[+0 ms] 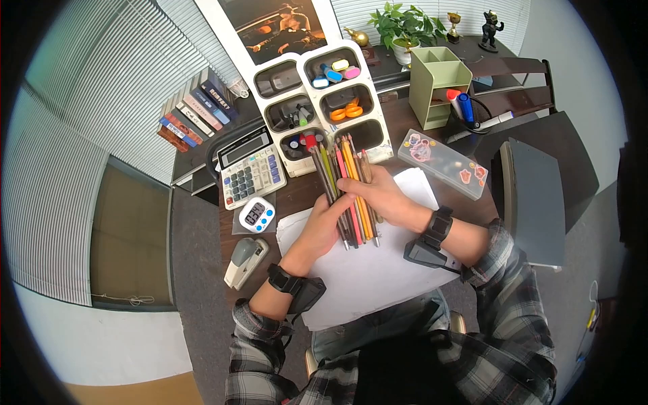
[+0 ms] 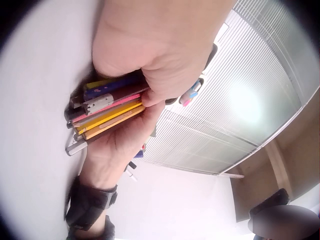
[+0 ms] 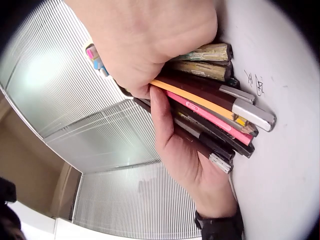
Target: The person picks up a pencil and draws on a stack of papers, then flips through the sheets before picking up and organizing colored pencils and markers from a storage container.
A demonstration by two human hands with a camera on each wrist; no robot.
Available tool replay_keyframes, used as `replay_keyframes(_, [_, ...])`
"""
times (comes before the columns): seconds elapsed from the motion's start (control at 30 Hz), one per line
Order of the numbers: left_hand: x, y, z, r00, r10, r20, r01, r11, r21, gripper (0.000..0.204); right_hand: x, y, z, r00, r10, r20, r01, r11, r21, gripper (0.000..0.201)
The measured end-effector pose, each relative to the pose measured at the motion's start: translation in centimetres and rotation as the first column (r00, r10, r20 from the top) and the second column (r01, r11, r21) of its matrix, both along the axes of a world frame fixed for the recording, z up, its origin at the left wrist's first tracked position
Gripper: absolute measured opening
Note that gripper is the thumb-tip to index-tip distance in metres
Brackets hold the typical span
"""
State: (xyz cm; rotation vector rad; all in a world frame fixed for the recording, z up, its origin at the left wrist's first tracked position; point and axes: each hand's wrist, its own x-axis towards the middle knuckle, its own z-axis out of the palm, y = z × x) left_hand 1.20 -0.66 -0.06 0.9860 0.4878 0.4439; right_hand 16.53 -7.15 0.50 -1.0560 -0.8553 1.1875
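A thick bundle of pencils (image 1: 356, 212), in yellow, pink, olive and dark brown, lies between both hands over a white sheet of paper (image 1: 337, 290). My left hand (image 1: 319, 228) grips the bundle from the left, its thumb across the top. From the other side my right hand (image 1: 388, 198) holds it, the thumb also laid over the pencils. In the left wrist view the pencil ends (image 2: 95, 107) stick out close over the paper. The right wrist view shows silver-capped and worn pencil ends (image 3: 252, 112). Most fingers are hidden under the bundle.
Beyond the bundle's far tips stands a white six-compartment organizer (image 1: 385, 145) with highlighters, orange scissors (image 1: 346, 110) and markers. A calculator (image 1: 253, 175), white timer (image 1: 257, 214) and stapler (image 1: 246, 263) sit left. A clear pencil box (image 1: 442, 164) and green holder (image 1: 432, 101) stand right.
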Motion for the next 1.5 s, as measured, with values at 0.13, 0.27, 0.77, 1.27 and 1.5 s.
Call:
replay_keyframes(0.13, [0.0,0.1,0.0,1.0,0.013,0.001,-0.013,1.0,-0.005,0.032,-0.1,0.1,-0.1,0.999,-0.032,-0.021,0.032,1.0,-0.001,0.028])
replay_keyframes(0.27, [-0.2,0.3,-0.4,0.999,0.033,0.029,-0.031,0.997,-0.067,0.03,-0.1,0.0,0.2,0.998,-0.036,-0.048,0.035,0.999,-0.006,0.027])
replay_keyframes(0.77, [-0.2,0.2,0.0,0.998,-0.062,0.02,0.062,0.998,0.017,0.033,0.2,-0.1,0.5,0.997,-0.006,-0.083,0.001,0.998,-0.059,0.026])
replay_keyframes(1.27, [-0.3,0.2,0.3,0.993,-0.116,-0.013,0.117,0.992,0.047,0.036,0.3,-0.2,1.0,0.996,0.029,-0.089,-0.035,0.997,-0.074,0.024])
replay_keyframes(1.5, [-0.1,0.2,0.0,0.994,-0.112,0.02,0.111,0.993,0.033,0.037,0.2,-0.3,0.9,0.996,0.025,-0.082,-0.028,0.999,-0.037,0.027])
